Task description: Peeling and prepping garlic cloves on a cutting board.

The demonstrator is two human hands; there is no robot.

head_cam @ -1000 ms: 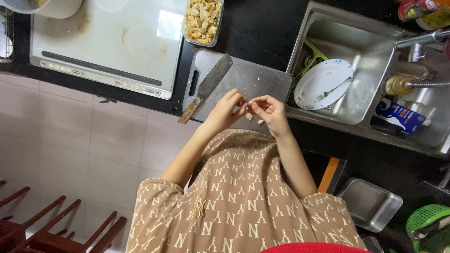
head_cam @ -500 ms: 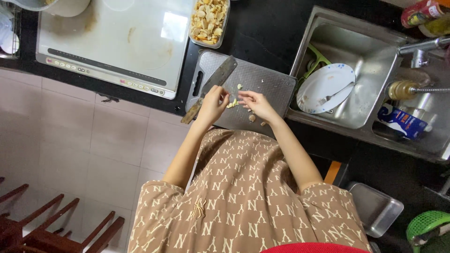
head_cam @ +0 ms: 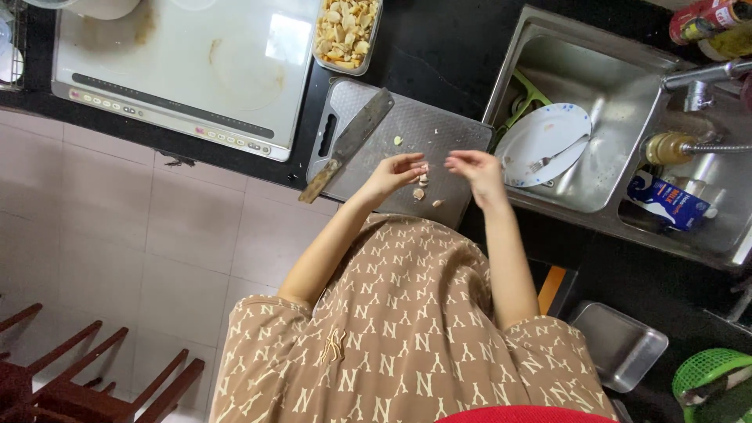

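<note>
Both my hands hover over the near edge of a grey cutting board (head_cam: pixel 446 117). My left hand (head_cam: pixel 395 174) pinches a small pale clove-like piece at its fingertips. A short gap to the right is my right hand (head_cam: pixel 476 172), fingers pointing left and loosely curled; whether it holds a scrap I cannot tell. Under the hands, a few small pale pieces (head_cam: pixel 420 193) lie on the board, with one more (head_cam: pixel 398 140) further back. A cleaver (head_cam: pixel 356 137) with a wooden handle rests slanted across the board's left side.
Behind the board sit a container of chopped pale pieces (head_cam: pixel 345 27) and a white cooktop (head_cam: pixel 188 63). On the right, a steel sink (head_cam: pixel 627 102) holds a white plate (head_cam: pixel 544 133) with a fork. A metal tray (head_cam: pixel 619 345), green basket (head_cam: pixel 709 372) and wooden chairs (head_cam: pixel 78 376) are near me.
My hands were pressed together working one small piece; they moved forward over the board and have come apart, the left keeping the piece. Small pieces now lie on the board.
</note>
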